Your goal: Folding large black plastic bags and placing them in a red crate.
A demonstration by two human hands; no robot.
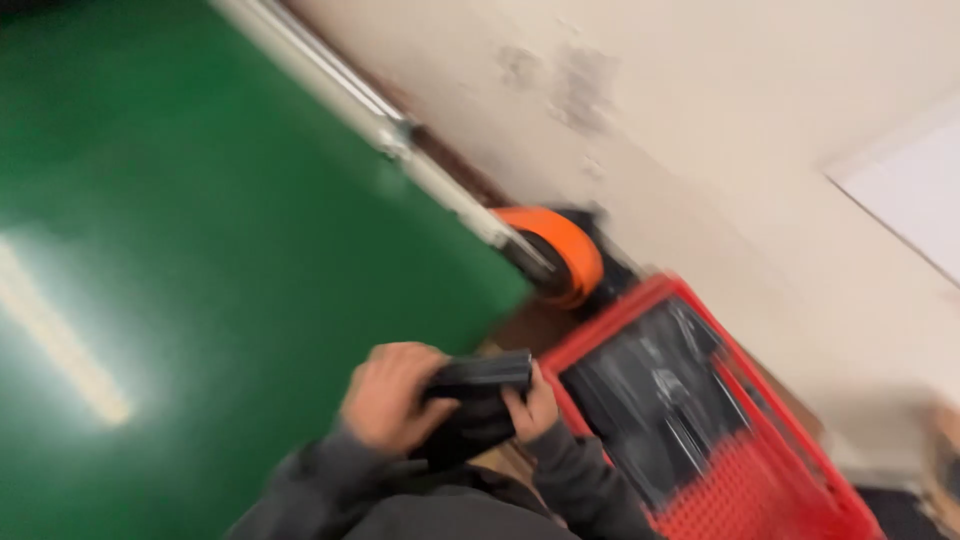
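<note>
Blurrily, glossy black ribbed part (pixel 478 400) between left hand (pixel 385 395) and right hand (pixel 532 408).

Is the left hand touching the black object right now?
Touching. The head view shows the left hand wrapped over the black object, fingers against its side, while the right hand grips its other end beside the red crate.

View tilted and blurred. I see both hands low in frame, left hand (pixel 385 395) and right hand (pixel 530 405) either side of a folded sheet bundle (pixel 478 395), which sits between them. Crate (pixel 800 500) lies just right of the hands, more sheets (pixel 650 395) inside it. Conveyor belt (pixel 200 250) spreads left; its end roller (pixel 560 255) sits beyond the crate, near the wall (pixel 700 130).
</note>
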